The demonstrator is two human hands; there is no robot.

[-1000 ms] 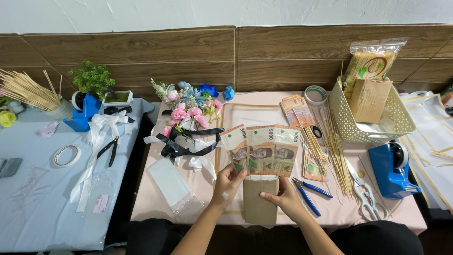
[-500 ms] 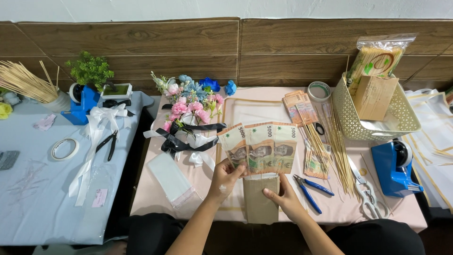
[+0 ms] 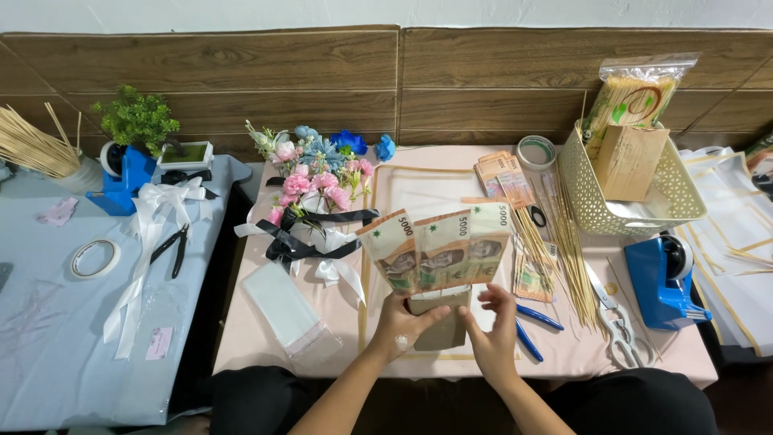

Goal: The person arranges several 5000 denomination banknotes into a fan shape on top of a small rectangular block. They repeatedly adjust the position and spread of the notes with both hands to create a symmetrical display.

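Fan of three banknotes (image 3: 441, 248) on brown card (image 3: 439, 318), raised slightly higher over pink counter (image 3: 419, 181) than a moment ago, gripped at base by left hand (image 3: 400, 326); right hand (image 3: 493, 326) now off, fingers spread, beside blue pliers (image 3: 527, 326).

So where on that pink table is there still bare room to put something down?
Bare pink tabletop lies behind the fanned banknotes, between the flower bouquet and the banknote stack. A smaller strip lies at the near left corner, beside the clear plastic sleeve. The right side is crowded: skewers, scissors, blue pliers, basket.
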